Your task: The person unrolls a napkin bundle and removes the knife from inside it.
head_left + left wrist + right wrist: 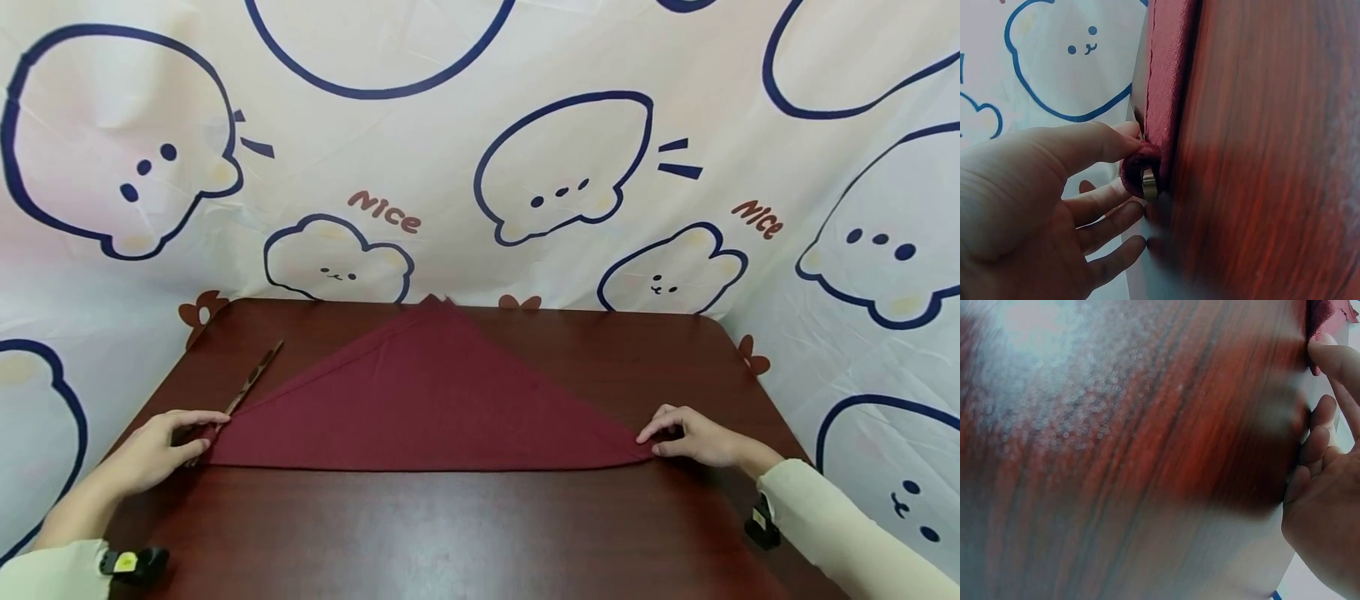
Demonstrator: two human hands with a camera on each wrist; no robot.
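A dark red cloth (420, 400), folded into a triangle, lies on the table with its long folded edge toward me and its peak at the far edge. My left hand (153, 450) pinches its left corner. A slim brown patterned stick (257, 375) lies slantwise at that corner, partly hidden by the fingers. In the left wrist view, the cloth (1163, 81) curls around the stick's shiny end (1149, 184), between thumb and fingers. My right hand (697, 435) pinches the right corner; in the right wrist view only a bit of cloth (1321, 328) shows by the fingertips.
The brown wooden table (420, 533) has rounded far corners. A pale curtain (442, 158) with cartoon drawings hangs behind the table and along both sides. Each wrist wears a small black device, the left one (135, 565) and the right one (762, 523).
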